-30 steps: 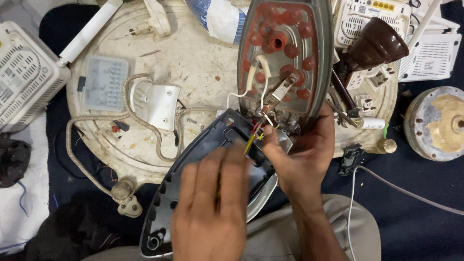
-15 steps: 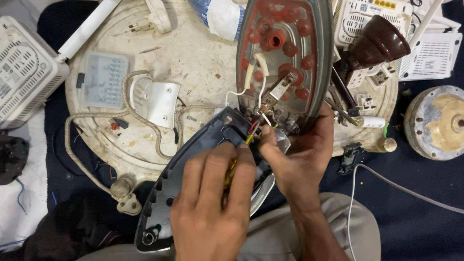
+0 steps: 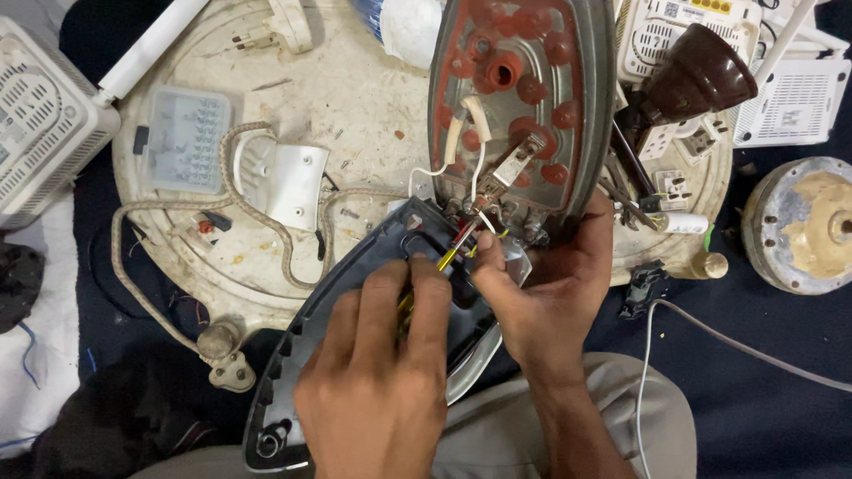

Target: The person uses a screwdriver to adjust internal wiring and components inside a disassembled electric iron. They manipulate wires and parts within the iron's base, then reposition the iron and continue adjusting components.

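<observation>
A taken-apart clothes iron lies in front of me. Its metal soleplate [image 3: 524, 98], with red pads and bare terminals, rests upside down on a round white board [image 3: 355, 98]. The dark plastic housing [image 3: 302, 355] slants from my lap up to the soleplate's rear. My left hand [image 3: 382, 372] lies over the housing, closed on a thin yellow-handled tool [image 3: 448, 257] whose tip points at the red, yellow and white wires. My right hand [image 3: 541, 293] pinches the wires and a shiny metal piece at the soleplate's rear edge.
A braided cord [image 3: 257, 200] loops across the board to a plug [image 3: 226, 355]. Beside it lie a white bracket [image 3: 297, 186] and a clear small-parts box [image 3: 182, 137]. A brown knob [image 3: 701, 75], white vented boxes [image 3: 40, 115] [image 3: 799, 98], a round metal part [image 3: 808, 226] and a white cable [image 3: 737, 341] surround the board.
My left hand's fingers have crept slightly forward toward the wires with the tool. My right hand keeps its pinch at the soleplate's rear; nothing else has moved.
</observation>
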